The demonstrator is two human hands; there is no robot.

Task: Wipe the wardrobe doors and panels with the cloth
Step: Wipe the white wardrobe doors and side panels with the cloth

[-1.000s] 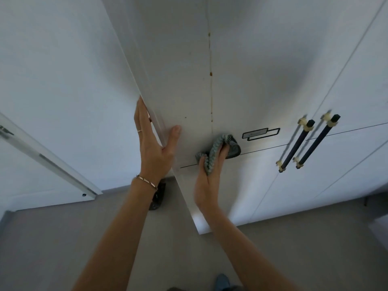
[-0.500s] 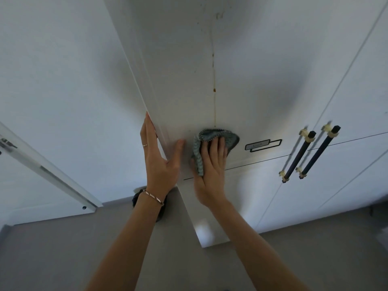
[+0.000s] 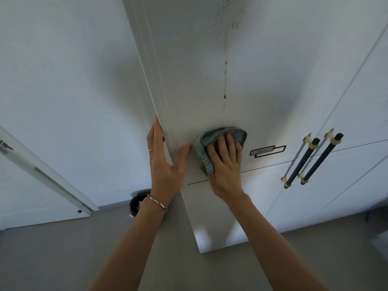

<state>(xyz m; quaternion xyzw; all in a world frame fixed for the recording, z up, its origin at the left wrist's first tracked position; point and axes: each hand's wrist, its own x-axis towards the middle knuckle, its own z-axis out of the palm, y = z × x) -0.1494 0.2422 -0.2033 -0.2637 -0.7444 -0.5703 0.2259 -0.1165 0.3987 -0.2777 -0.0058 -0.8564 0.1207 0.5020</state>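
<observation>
Brown drip [image 3: 225, 85]: above your cloth [image 3: 212, 141]; short strokes could miss or smear it.
Right hand [image 3: 225, 164]: fingers flat, pressing cloth.
Left hand [image 3: 165, 162]: spread, bracing door edge [image 3: 156, 97]; may slip.

Quick count: two hands [image 3: 168, 171] [image 3: 225, 166], one cloth [image 3: 204, 143], two dark handles [image 3: 300, 162] [image 3: 321, 159] right of it, one label [image 3: 263, 151], one bracelet [image 3: 157, 203], one ring [image 3: 150, 149].

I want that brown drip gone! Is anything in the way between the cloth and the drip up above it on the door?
Nothing visible is. The right hand presses the cloth flat on the wardrobe door, and the brown drip runs straight above it over bare white panel. The left hand only holds the door's edge, off to the side.
</observation>
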